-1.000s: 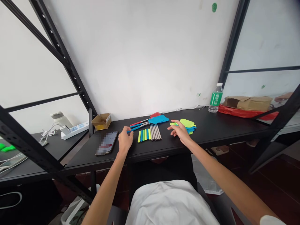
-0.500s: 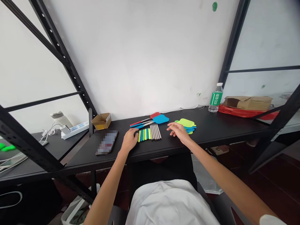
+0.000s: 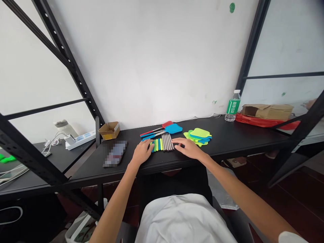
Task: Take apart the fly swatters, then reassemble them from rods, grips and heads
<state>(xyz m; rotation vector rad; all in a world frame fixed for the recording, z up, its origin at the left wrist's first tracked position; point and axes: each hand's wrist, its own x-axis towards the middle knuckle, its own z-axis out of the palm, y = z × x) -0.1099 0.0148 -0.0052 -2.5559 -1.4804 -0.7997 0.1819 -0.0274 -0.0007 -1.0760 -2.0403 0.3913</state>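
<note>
A row of coloured handle grips in yellow, green and blue lies on the black desk. Several grey metal rods line up beside it. My left hand rests at the row's left end, its fingers stretched out and partly covering the leftmost grips. From the right, my right hand reaches to the rods with extended fingers, the fingertips at the outermost rod. Behind the row lie fly swatters with a blue head and a red head. Loose yellow, green and blue swatter heads are piled beyond my right hand.
A phone and a small open cardboard box are on the left of the desk. At the back right stand a water bottle and a cardboard package on red plastic. Black shelf posts rise at both sides.
My right hand has moved left from the loose swatter heads to the rods. My left hand has shifted slightly right, over the leftmost grips.
</note>
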